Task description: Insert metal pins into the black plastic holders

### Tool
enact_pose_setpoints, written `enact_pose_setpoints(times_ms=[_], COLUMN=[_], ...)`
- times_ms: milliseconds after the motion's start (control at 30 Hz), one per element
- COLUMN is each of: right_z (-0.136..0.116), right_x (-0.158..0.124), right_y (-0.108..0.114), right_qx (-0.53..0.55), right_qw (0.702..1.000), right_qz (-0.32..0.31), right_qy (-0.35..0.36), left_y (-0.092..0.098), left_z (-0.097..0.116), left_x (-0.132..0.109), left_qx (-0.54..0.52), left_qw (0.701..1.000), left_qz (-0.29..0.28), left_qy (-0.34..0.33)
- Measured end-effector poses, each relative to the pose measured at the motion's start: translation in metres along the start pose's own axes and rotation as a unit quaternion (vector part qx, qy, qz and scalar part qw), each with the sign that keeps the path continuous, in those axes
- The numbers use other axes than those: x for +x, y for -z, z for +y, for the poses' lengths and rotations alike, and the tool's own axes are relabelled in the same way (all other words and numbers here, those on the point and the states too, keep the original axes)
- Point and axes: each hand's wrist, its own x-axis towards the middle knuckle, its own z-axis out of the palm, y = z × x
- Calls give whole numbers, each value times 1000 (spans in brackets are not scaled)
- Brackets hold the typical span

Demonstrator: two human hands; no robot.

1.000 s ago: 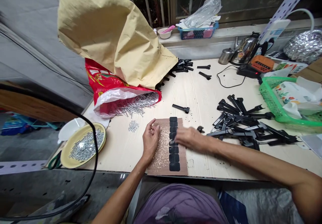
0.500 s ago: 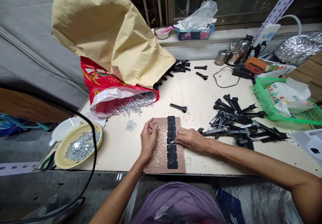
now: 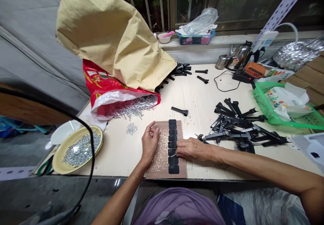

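A brown board point(image 3: 162, 171) lies at the table's near edge, its left part speckled with pale flakes. Along its right side runs a column of black rounded-square pads point(image 3: 173, 169). My left hand point(image 3: 150, 142) rests at the board's left edge, fingers loosely bent and apart, with nothing seen in it. Over the lower pads, my right hand point(image 3: 191, 149) is closed in a pinch. A thin silvery tip point(image 3: 173, 156) sticks out from its fingers onto a pad; the rest is hidden by the hand.
A pile of black plastic parts point(image 3: 235, 127) lies to the right, and one black part point(image 3: 179, 111) beyond the board. At left are a yellow bowl of small metal pieces point(image 3: 78, 150), a little metal heap point(image 3: 131, 129) and a red bag of metal pins point(image 3: 121, 100). A green basket point(image 3: 280, 117) stands right.
My right hand has moved down the column of pads, nearer to my body, with the silvery tip. My left hand stays at the board's edge. The whole view has shifted slightly.
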Motion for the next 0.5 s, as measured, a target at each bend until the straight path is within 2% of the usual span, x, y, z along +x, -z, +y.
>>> enact_pose_setpoints(times_ms=[100,167,200,300,367,400,500], right_z=[15,27,31,38,43,48,67], right_x=[3,2,0,-6,-5,-1,16], right_y=[13,27,35,58,68,70,63], right_qx=[6,-25,-46,-94,-118,-130,-149], right_qw=[992,978,972,942,917,912,906], right_qz=[60,65,40,-106,-150,-137,-33], right_qy=[-113,-195,-226,-305,-349,-364,-396], left_y=[1,2,2,3,3,3,4], left_z=[1,2,2,1,-1,-2,-5], left_x=[0,0,0,1,2,3,2], left_qx=[-7,-8,-6,9,21,22,22], left_qw=[1000,1000,1000,1000,1000,1000,1000], left_qz=[-1,-2,-1,4,5,4,4], left_qy=[6,6,6,7,7,7,3])
